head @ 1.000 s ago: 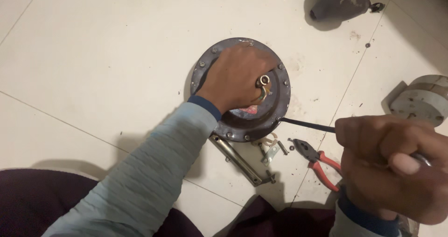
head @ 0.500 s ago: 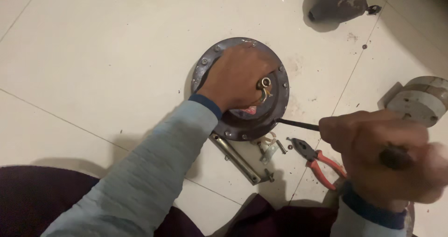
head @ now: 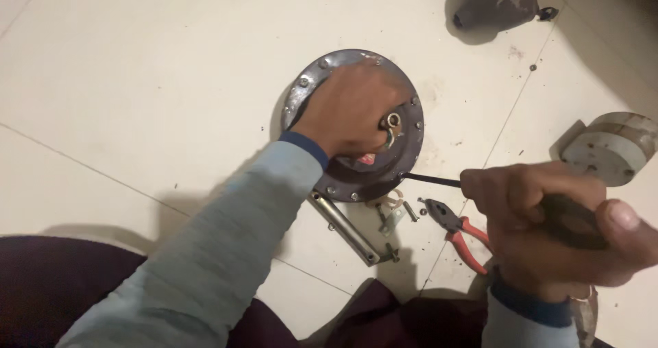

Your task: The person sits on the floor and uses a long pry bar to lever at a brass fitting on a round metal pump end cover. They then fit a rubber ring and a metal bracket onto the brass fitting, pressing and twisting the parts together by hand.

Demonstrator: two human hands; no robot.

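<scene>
The left hand lies on top of a round dark metal disc on the white tile floor. Its fingers are curled down on the disc, pressing it flat, next to a small metal ring in the middle. The right hand is closed tight around the dark handle of a screwdriver. The thin black shaft points at the disc's lower right edge and touches it. Red pliers lie on the floor just under the right hand. A metal bar and small bits lie near the disc. A grey round part sits off to the right.
</scene>
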